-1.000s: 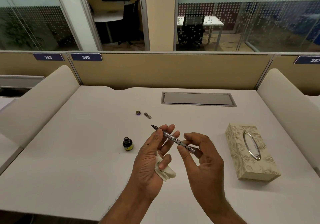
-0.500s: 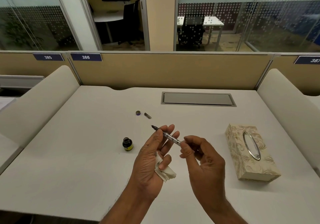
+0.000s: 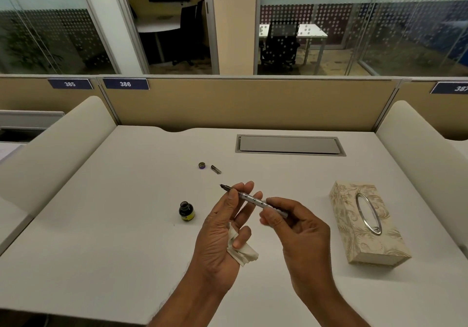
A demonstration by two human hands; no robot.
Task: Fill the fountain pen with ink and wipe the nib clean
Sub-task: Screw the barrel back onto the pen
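- Fountain pen (image 3: 249,198): held above the surface (image 3: 101,225), nib pointing up-left, uncapped.
- Left hand (image 3: 222,230): fingertips closed on the pen's front section; crumpled tissue (image 3: 240,252) tucked under the lower fingers.
- Right hand (image 3: 298,228): pinching the pen's rear barrel.
- Ink bottle (image 3: 186,211): open, upright, just left of the hands.
- Bottle cap (image 3: 201,165) and pen cap (image 3: 216,169): beyond, side by side.
- Tissue box (image 3: 367,222): right, apart.

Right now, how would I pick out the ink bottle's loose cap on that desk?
Start at the grey cable hatch at the desk's far edge and come toward the hands. Two small parts lie side by side: the cap is the round left one with a purple inside; its neighbour is a slim metal cylinder.
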